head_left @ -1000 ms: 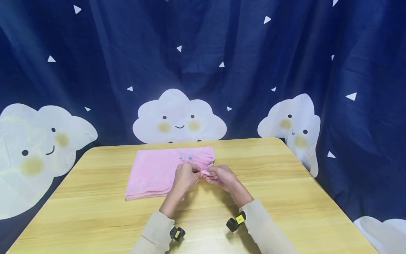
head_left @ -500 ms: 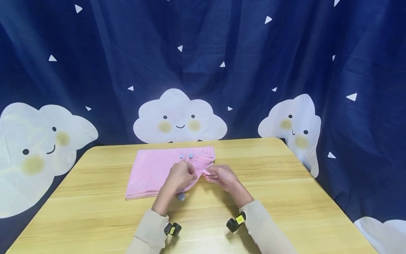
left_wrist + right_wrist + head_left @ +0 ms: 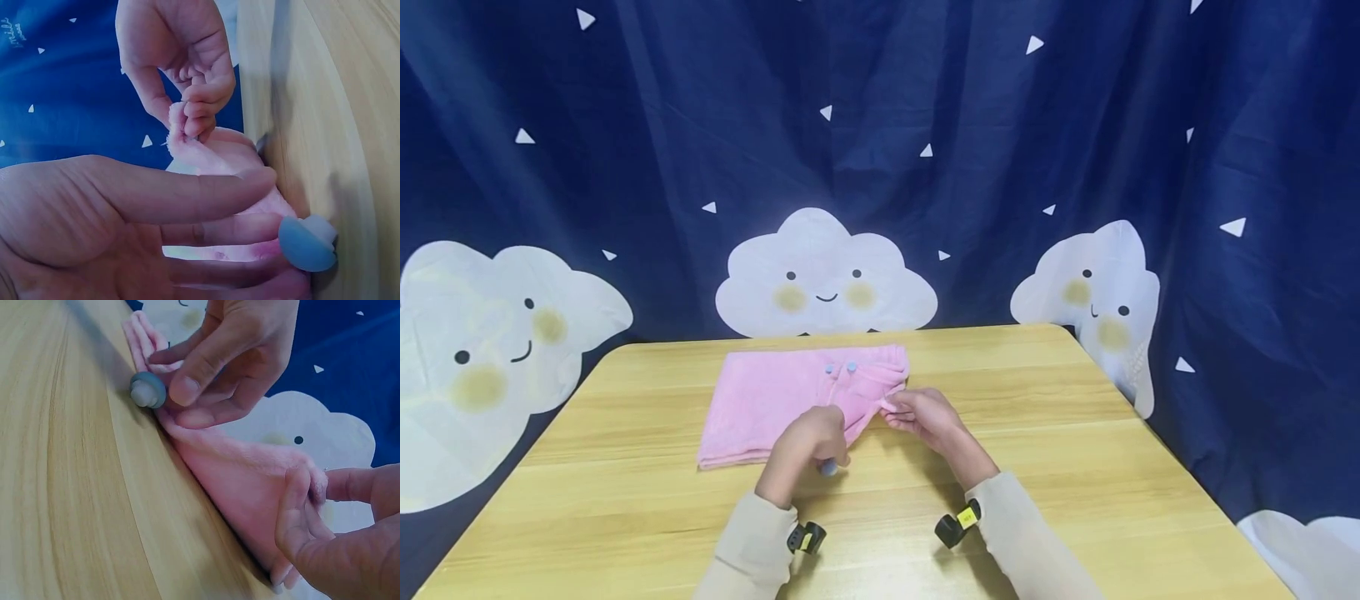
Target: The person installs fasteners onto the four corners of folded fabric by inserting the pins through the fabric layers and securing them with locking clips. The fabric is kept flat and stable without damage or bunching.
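Observation:
A folded pink towel (image 3: 763,396) lies on the wooden table, its right side bunched up. My right hand (image 3: 927,417) pinches the towel's near right corner between thumb and fingers, lifting it a little. Lower and to the left, my left hand (image 3: 812,433) is beside a small mushroom-shaped piece (image 3: 307,244) with a blue cap and white base. In the left wrist view its fingers reach out nearly straight, the tips close to that cap. The right wrist view shows the left thumb right at the cap's edge. Two more small blue pieces (image 3: 852,367) sit on the towel's upper part.
The wooden table (image 3: 1060,467) extends around the towel, with its far edge just behind it. A dark blue curtain (image 3: 880,150) with white clouds and triangles hangs behind and to the sides. Each wrist wears a small black camera (image 3: 957,528).
My left hand has let go of the towel's corner and moved down and left to the mushroom-shaped piece at the near edge. My right hand stays in place, pinching the corner.

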{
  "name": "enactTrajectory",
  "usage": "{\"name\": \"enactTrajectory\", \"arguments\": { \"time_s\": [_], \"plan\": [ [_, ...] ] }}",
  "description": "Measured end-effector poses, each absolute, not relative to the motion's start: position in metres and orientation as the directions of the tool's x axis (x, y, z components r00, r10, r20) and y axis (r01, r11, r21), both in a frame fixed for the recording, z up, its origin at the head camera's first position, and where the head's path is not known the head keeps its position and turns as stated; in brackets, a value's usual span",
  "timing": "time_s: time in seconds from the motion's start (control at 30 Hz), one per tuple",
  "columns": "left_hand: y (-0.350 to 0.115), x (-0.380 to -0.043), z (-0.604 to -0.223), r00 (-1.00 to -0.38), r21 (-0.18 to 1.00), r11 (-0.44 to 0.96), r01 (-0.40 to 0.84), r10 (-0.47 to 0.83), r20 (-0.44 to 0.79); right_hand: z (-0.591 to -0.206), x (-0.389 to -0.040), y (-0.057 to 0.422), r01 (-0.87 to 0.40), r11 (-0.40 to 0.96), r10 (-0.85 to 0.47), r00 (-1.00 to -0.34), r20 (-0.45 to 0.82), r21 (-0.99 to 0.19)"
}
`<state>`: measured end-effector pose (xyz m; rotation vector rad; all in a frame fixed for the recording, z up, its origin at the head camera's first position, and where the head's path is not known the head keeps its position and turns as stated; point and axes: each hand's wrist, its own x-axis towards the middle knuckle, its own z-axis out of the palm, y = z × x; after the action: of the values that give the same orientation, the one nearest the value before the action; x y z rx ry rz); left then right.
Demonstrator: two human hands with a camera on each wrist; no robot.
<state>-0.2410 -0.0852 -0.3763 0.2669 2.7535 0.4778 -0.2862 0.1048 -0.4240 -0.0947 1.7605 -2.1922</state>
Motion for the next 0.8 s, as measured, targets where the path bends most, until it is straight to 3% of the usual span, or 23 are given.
{"name": "enactTrajectory", "arguments": {
  "time_s": [0.27,0.8],
  "plan": [
    [-0.0833,-0.2394,-0.3770,-0.911,0.315,0.946,0.080,0.198,-0.361,-0.4243,-0.2865,0.1042,0.196,-0.160,-0.283,-0.948,-0.145,-0.967],
    [-0.0799,-0.2418,-0.3844,-0.915,0.303,0.952,0.050,0.165,-0.369,-0.4227,-0.2845,0.1028,0.202,-0.167,-0.284,-0.947,-0.149,-0.965]
  ]
}}
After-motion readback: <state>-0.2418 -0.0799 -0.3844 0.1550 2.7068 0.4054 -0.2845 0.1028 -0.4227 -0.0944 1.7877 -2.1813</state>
